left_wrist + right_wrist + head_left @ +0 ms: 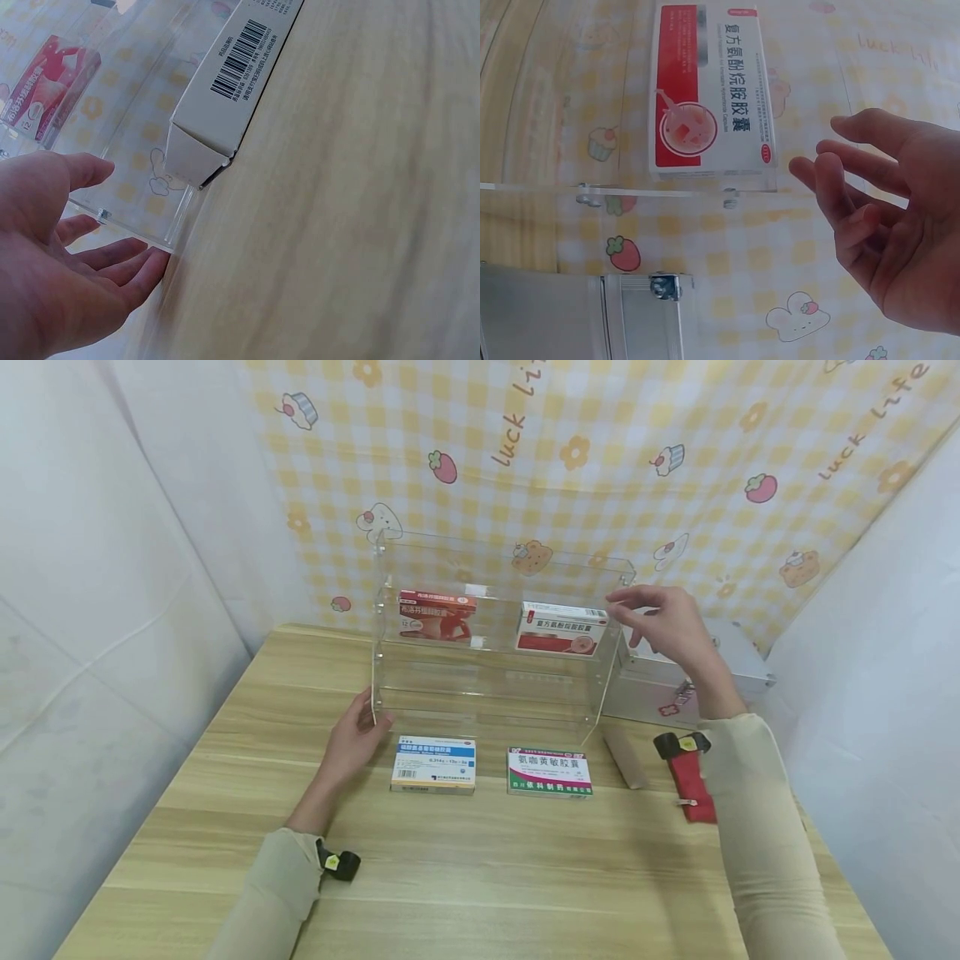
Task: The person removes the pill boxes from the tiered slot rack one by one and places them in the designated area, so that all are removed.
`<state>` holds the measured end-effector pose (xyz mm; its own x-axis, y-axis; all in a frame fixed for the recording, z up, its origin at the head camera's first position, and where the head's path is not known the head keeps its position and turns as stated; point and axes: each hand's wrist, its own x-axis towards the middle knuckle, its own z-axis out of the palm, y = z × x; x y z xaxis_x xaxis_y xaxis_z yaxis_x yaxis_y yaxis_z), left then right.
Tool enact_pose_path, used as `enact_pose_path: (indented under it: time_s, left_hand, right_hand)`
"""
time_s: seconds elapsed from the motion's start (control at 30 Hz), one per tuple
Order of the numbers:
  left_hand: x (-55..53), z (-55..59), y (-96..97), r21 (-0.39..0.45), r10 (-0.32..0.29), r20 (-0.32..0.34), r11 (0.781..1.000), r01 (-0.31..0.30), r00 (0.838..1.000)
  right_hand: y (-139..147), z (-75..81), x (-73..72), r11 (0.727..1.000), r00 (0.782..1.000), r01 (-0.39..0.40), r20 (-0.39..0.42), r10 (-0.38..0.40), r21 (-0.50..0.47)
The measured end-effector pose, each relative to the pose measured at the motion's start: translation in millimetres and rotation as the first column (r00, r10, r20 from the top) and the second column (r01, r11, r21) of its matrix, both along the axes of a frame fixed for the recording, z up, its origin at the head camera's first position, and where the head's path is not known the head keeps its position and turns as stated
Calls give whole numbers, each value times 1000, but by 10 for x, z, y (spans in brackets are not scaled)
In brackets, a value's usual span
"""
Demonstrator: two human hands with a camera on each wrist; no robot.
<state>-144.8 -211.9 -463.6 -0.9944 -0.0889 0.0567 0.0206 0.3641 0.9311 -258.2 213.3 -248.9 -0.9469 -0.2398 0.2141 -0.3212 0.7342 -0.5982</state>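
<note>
Plainly, the relation that counts is at the right end of the rack (pixel 495 693): the red-and-white medicine box (pixel 557 633) sits on a middle shelf, standing on a long edge, its printed face toward the person and its long axis running left to right; it lies to the left of and just below the fingertips of the right hand (pixel 663 622), which is plainly the nearer of the 2 hands. That hand pinches nothing; its fingers are loosely bent and spread, and the right wrist view shows a gap between them and the box.

The left hand (pixel 356 731) is at the rack's lower left corner, thumb in front of the side panel and fingers outside it; they stand apart (whether they squeeze the panel or merely steady it, I cannot tell).

To the left on the same shelf level stands an orange-red box (pixel 435 617); on the table (pixel 480 877), in front of the rack, lie 2 more, a blue-and-white box (pixel 432 765) near the left hand and a green-and-purple box (pixel 550 774) further right; a metal case (pixel 641 693) stands beside the rack's right side; a brown block (pixel 624 760) and a red pouch (pixel 693 789) lie near it.
</note>
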Motion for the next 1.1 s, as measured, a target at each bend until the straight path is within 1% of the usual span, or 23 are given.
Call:
enact_pose_path:
  time_s: [0.17,0.5,0.77,1.1]
  left_hand:
    - [-5,-8,-6,0,2,-2,1000,-2,1000]
    - [-7,-26,-9,6,3,4,1000,-3,1000]
    - [-7,-15,-5,1,3,8,1000,-3,1000]
    - [-20,-33,-14,8,4,4,1000,-4,1000]
  right_hand:
    - [-59,10,23,998,999,13,-31,-11,64]
    - [-162,-34,-10,992,998,13,-56,-6,127]
    - [-188,-91,-49,974,997,-39,-60,54,221]
    - [-195,-108,-50,959,992,-90,-61,110,269]
